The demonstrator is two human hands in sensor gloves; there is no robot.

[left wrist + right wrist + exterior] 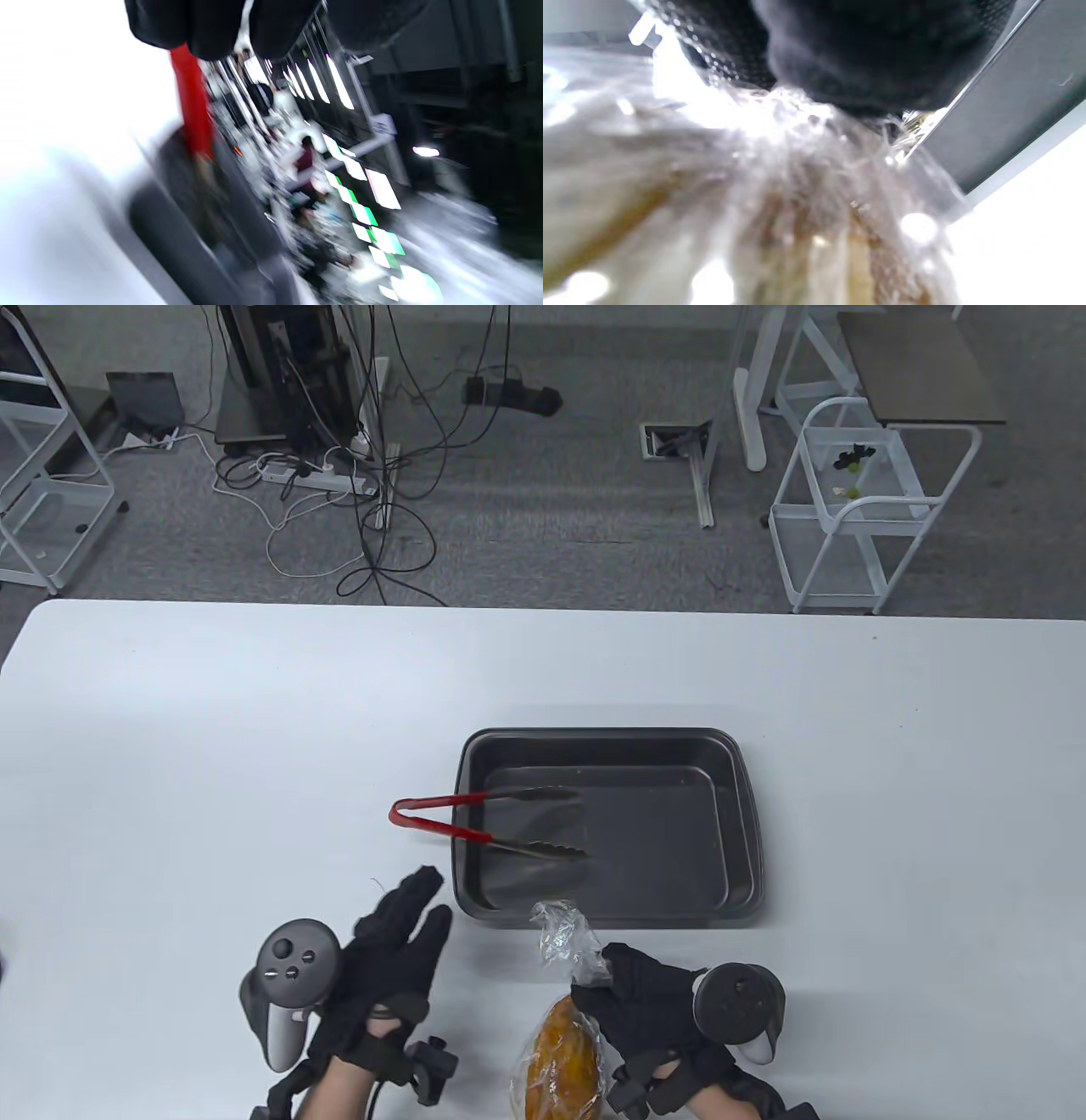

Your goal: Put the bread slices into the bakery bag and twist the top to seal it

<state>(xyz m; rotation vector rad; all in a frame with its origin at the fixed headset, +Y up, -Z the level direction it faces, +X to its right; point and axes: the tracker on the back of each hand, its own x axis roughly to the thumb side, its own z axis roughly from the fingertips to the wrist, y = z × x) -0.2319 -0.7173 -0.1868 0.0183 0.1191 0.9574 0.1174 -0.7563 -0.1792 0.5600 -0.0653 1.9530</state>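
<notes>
While my right hand (pixel 649 1005) pinches the gathered neck of the clear plastic bakery bag (pixel 567 950) at the bottom centre of the table view, the golden-brown bread slices (pixel 560 1060) sit inside it below my fingers. Lower left, my left hand (pixel 382 976) holds nothing, fingers straight and slightly apart. Beyond them, mid-frame, red-handled metal tongs (pixel 484 823) rest across the left rim of the dark rectangular baking tray (pixel 747 831) on the white table (pixel 170 746).

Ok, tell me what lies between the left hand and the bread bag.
Nothing: in the table view only bare white table separates the open left hand from the bread bag, which the right hand grips.
</notes>
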